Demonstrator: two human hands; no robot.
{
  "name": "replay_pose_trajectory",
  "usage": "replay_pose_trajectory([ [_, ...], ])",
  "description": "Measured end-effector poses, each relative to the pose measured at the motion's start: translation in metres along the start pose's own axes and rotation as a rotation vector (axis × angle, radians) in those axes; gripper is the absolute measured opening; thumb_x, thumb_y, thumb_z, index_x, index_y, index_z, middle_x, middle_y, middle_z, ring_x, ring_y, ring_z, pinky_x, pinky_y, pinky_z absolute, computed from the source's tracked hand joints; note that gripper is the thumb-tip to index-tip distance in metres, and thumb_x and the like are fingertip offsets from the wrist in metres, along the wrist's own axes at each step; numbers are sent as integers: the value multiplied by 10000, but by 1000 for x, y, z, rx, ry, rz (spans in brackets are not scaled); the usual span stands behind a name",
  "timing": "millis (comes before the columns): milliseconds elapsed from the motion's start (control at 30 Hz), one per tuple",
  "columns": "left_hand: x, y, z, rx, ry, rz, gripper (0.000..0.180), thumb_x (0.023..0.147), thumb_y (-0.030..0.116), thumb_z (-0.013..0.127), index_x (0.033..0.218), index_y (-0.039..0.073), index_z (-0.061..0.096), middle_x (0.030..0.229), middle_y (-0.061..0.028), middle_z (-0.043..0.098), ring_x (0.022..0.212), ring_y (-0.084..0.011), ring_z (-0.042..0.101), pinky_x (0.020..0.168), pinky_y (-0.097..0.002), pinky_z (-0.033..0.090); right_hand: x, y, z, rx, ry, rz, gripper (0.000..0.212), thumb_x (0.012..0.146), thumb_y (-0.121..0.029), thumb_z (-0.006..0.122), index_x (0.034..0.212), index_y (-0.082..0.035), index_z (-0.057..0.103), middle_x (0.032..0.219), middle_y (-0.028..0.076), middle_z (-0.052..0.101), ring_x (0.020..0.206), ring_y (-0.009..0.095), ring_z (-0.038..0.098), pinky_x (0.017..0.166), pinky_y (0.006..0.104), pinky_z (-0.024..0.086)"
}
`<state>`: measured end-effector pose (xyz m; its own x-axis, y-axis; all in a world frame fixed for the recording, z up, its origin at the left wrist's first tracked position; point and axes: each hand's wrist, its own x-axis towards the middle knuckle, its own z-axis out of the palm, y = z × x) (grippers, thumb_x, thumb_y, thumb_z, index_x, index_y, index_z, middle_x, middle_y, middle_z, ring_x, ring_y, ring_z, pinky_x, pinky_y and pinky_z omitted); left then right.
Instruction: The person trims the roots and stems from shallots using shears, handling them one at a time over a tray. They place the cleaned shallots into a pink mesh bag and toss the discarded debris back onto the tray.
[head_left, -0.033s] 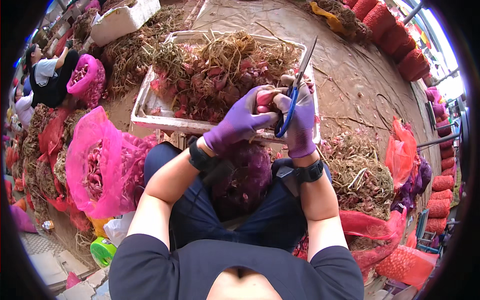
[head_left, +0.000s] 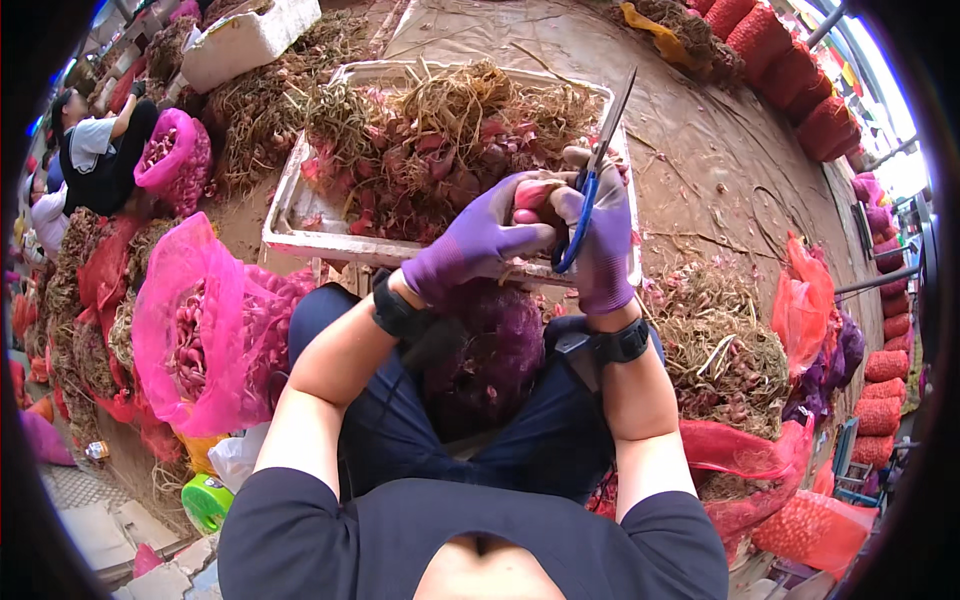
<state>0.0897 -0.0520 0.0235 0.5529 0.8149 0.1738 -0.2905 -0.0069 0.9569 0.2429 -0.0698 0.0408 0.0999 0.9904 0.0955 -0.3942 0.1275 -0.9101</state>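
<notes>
My left hand (head_left: 476,242), in a purple glove, is closed around pinkish shallots (head_left: 537,193), their lower ends partly hidden by the fingers. Close beside it, my gloved right hand (head_left: 606,245) grips a pair of blue-handled scissors (head_left: 576,235), whose blades point up and away. The blades look nearly together. Both hands are over the near right corner of a white foam box (head_left: 345,243). Inside the box lies a heap of shallots with dry stalks and roots (head_left: 450,150).
A pink mesh bag (head_left: 165,330) of shallots stands left of my knees. To the right lie a pile of dried shallot bunches (head_left: 720,345) and red mesh bags (head_left: 735,450). A dark purple net (head_left: 490,350) is between my legs. Another person (head_left: 95,150) sits far left.
My hands and the scissors have shifted only very slightly. The grip on the shallots and scissors is the same.
</notes>
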Motion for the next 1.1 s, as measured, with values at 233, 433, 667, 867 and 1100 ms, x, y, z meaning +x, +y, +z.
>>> replay_pose_trajectory([
  [233, 2, 12, -18, -323, -245, -204, 569, 862, 148, 571, 1393, 29, 403, 1103, -41, 588, 846, -99, 589, 717, -244, 478, 11, -16, 0, -240, -71, -48, 396, 833, -34, 662, 1190, 18, 498, 958, 93, 675, 821, 115, 637, 751, 237, 512],
  [433, 4, 13, -19, -15, -123, -142, 542, 812, 73, 641, 1325, 16, 474, 969, 87, 497, 777, 11, 423, 692, -138, 381, 9, -3, -2, -411, -201, -155, 358, 824, 20, 658, 1158, -8, 534, 968, 100, 689, 841, 114, 649, 742, 245, 520],
  [667, 1, 24, -25, 102, -128, -212, 466, 804, 67, 634, 1250, -1, 517, 948, 91, 494, 774, 27, 409, 698, -139, 393, 7, -1, -1, -754, -208, -493, 319, 792, 9, 697, 1093, -41, 607, 869, 79, 667, 771, 87, 616, 718, 257, 519],
  [867, -5, 17, -33, 428, -69, -79, 582, 785, 120, 675, 1321, -4, 484, 1085, 14, 577, 921, -56, 516, 850, -222, 449, 4, -5, 4, -627, -112, -146, 314, 807, 20, 661, 1108, -8, 577, 872, 48, 667, 785, 81, 622, 706, 234, 509],
  [1100, -5, 24, -33, 538, -82, -149, 645, 762, 131, 688, 1348, -8, 458, 1190, -79, 599, 1067, -116, 544, 953, -278, 437, 7, -4, -6, -219, -136, 60, 396, 782, -19, 664, 1151, 6, 521, 898, 92, 678, 794, 131, 647, 720, 226, 515],
])
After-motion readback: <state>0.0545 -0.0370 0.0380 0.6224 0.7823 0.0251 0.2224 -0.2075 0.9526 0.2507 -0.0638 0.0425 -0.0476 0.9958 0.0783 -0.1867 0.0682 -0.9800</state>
